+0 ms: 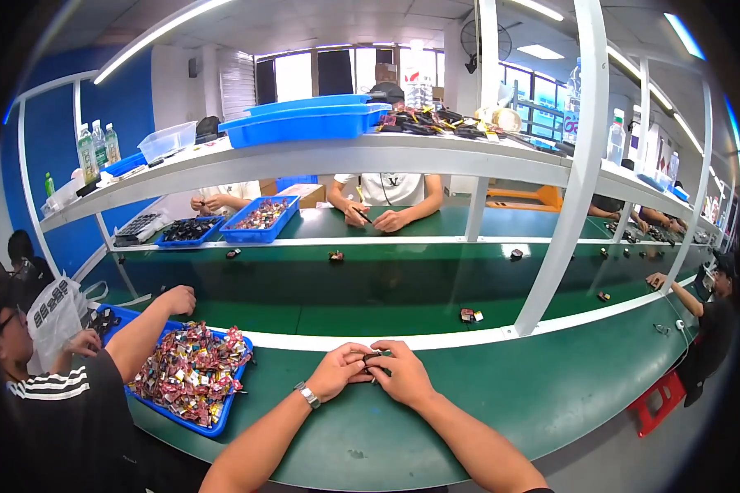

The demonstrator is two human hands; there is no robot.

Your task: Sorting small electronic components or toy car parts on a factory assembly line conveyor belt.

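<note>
Above the green work surface [337, 444], my left hand [337, 372] and my right hand [404, 378] come together around a small dark piece [372, 359]. Fingers of both hands are closed on it, and they cover most of it, so its exact kind is not visible. A metal-banded watch [308, 395] circles my left wrist. To the left of my hands stands a blue tray [215, 429], heaped with small red, white and yellow parts [191, 370].
Beyond a white rail [403, 339] runs a dark green belt [362, 283] carrying scattered small parts. A white post [563, 189] rises at right to a shelf [436, 160] with blue trays [304, 123]. Co-workers sit at left, right and across; one arm [148, 333] reaches over the tray.
</note>
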